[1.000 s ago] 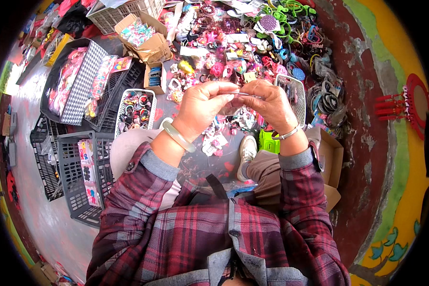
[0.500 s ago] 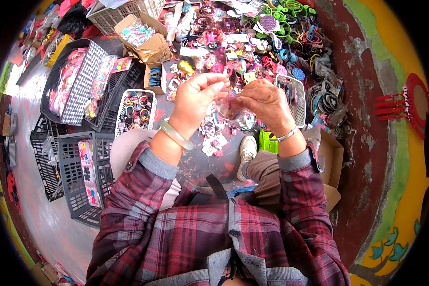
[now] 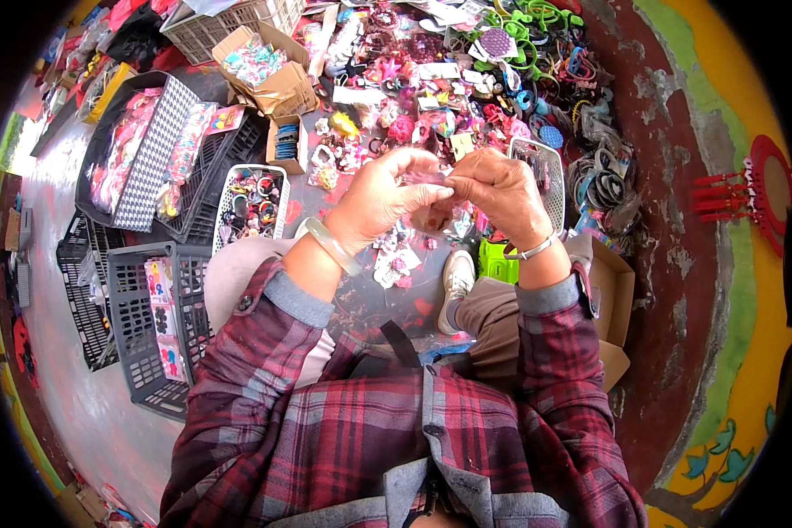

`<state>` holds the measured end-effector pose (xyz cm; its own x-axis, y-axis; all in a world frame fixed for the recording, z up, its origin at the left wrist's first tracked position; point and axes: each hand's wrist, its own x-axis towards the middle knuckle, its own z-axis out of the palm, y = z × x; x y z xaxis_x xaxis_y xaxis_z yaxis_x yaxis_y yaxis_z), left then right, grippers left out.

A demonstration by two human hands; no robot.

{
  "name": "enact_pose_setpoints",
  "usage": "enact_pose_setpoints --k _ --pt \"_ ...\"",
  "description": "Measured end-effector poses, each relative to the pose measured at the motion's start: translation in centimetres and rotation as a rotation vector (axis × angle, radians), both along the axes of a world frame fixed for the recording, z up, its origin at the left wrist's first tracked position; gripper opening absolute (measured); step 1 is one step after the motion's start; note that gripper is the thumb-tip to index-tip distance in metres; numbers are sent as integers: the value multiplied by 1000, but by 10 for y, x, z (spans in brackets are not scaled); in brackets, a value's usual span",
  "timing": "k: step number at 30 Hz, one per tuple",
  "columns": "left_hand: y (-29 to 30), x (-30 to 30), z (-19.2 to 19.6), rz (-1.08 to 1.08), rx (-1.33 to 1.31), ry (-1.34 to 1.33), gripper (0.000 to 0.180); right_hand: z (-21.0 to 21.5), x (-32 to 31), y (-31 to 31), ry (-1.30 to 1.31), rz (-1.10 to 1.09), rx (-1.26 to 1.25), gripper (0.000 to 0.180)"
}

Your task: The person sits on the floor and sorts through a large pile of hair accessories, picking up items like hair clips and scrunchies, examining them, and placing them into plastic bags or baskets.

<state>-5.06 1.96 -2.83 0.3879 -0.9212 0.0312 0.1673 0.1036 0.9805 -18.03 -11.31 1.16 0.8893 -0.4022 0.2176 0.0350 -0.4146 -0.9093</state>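
My left hand (image 3: 374, 201) and my right hand (image 3: 504, 195) meet in front of me at the middle of the view. Between them hangs a small clear plastic bag (image 3: 433, 216) with something pinkish inside that I cannot make out. The left thumb and fingers pinch its upper left side. Curled fingers and thumb of the right hand grip its upper right edge, partly hiding it. Beneath the hands, loose hair ornaments (image 3: 399, 262) lie on the floor, one on a white card.
A white basket of hair ties (image 3: 252, 198) stands left, beside a grey crate (image 3: 198, 264) with carded accessories. Another white basket (image 3: 550, 180) is at right, near a bright green plastic item (image 3: 498, 261) and an open cardboard box (image 3: 612, 286). Headbands and trinkets (image 3: 396, 79) pile up ahead.
My left hand has shifted right, its thumb now close to the right hand's fingers. The bag hangs lower and its pinkish contents show more plainly.
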Motion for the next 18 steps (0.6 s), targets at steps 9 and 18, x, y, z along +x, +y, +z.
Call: enact_pose_setpoints --k 9,18 --pt "3 -1 6 -35 40 51 11 -1 0 -1 42 31 56 8" --pt "4 -2 7 121 16 -184 17 2 -1 4 42 12 183 8"
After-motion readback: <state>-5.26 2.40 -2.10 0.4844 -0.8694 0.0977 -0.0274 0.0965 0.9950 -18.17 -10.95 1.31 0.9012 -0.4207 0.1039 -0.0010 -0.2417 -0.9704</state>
